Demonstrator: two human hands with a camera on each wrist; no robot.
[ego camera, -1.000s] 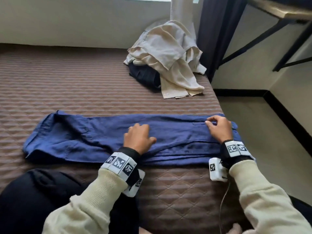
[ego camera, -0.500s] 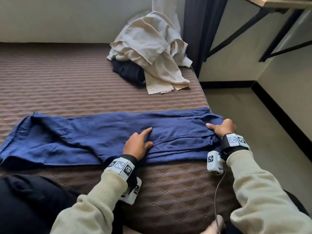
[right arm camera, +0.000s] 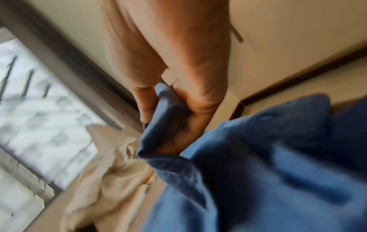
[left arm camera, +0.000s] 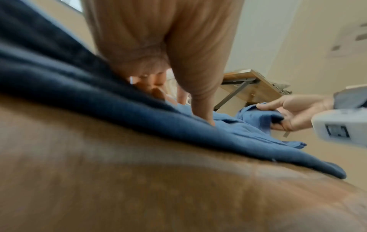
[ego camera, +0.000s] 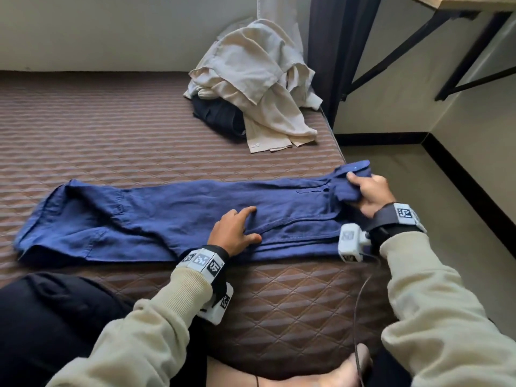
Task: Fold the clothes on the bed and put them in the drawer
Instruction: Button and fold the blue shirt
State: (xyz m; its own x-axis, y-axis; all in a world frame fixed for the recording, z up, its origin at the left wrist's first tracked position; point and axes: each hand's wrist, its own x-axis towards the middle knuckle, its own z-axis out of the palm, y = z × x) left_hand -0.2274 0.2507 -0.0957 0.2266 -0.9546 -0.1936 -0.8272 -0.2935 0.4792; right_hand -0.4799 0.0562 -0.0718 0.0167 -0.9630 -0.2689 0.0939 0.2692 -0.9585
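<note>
Bed [ego camera: 111, 129] carries blue trousers [ego camera: 167, 213], laid flat. Left hand [ego camera: 234, 233] presses mid-length, fingers spread; right hand [ego camera: 368, 194] fingers clamped on waistband end. Folding step: next, carry that end leftward over the pinned crease.

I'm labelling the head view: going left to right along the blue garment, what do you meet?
Blue garment's free end → left hand pressing flat on its middle → right hand gripping its bunched end at the bed edge.
</note>
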